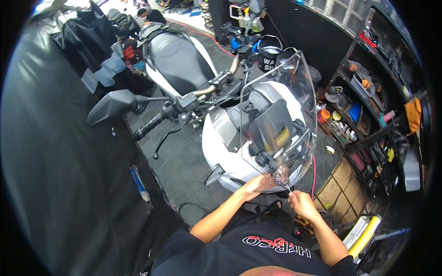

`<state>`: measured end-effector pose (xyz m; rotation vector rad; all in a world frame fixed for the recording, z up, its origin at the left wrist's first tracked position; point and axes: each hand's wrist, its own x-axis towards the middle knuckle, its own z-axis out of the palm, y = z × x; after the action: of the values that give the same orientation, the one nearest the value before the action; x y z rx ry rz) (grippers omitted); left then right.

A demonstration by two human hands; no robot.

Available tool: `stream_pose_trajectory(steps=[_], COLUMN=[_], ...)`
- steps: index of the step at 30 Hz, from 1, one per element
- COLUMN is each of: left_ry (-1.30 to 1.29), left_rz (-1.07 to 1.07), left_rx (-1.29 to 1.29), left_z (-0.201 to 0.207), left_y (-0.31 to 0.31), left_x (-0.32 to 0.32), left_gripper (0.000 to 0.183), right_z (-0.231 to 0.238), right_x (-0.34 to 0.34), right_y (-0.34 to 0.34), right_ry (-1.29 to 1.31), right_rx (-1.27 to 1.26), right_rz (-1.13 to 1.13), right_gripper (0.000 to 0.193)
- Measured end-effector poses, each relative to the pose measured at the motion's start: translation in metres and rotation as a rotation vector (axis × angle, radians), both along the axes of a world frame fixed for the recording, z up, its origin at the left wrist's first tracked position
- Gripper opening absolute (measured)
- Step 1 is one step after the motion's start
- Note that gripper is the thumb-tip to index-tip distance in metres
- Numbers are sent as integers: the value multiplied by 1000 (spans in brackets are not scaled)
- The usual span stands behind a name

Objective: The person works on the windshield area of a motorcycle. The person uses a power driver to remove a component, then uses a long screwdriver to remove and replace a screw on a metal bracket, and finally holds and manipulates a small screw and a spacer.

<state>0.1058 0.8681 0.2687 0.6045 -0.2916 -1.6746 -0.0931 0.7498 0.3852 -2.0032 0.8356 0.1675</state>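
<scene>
A white motor scooter stands before me, its front fairing [218, 152] toward me and a clear windscreen [301, 83] rising over it. My left hand [258, 185] lies against the lower front of the fairing, fingers stretched toward the windscreen's bottom edge; their tips are partly lost behind the shiny plastic. Close by on the right, my right hand [301, 204] is closed around a thin metal tool [288, 187], its shaft pointing up at the windscreen's lower end. What sort of tool it is does not show clearly, nor does the spot its tip meets.
Left of the scooter hangs a black sheet [60, 152]; a mirror [113, 106] and brake lever [168, 137] stick out there. Shelves [361, 99] of tools and bottles line the right. A black bucket [268, 57] stands behind the windscreen. A red hose [314, 172] crosses the floor.
</scene>
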Motion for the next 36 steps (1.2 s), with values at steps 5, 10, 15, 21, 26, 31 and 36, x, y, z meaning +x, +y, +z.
stream_pose_trajectory(steps=[5, 10, 15, 21, 26, 31, 36], left_ry=[2, -107, -332, -798, -1144, -1003, -643], left_rz=[140, 80, 129, 484, 648, 340, 137], left_rx=[-22, 99, -4, 58, -66, -208, -74], left_z=[-2, 16, 38, 54, 81, 89, 78], left_y=[11, 29, 51, 73, 100, 100, 70], left_x=[-3, 0, -2, -9, -14, -34, -74], left_gripper=[51, 55, 56, 32, 15, 12, 24], right_z=[-9, -7, 12, 20, 16, 14, 8], right_x=[-16, -11, 8, 11, 5, 2, 3], right_y=[-12, -4, 2, 16, 14, 11, 32], right_ry=[-227, -71, 161, 267, 42, 9, 241], right_rx=[1803, 1335, 53, -510, 786, 921, -737], right_rz=[-732, -688, -85, 164, -650, -681, 120], right_gripper=[37, 29, 33, 33, 31, 29, 21])
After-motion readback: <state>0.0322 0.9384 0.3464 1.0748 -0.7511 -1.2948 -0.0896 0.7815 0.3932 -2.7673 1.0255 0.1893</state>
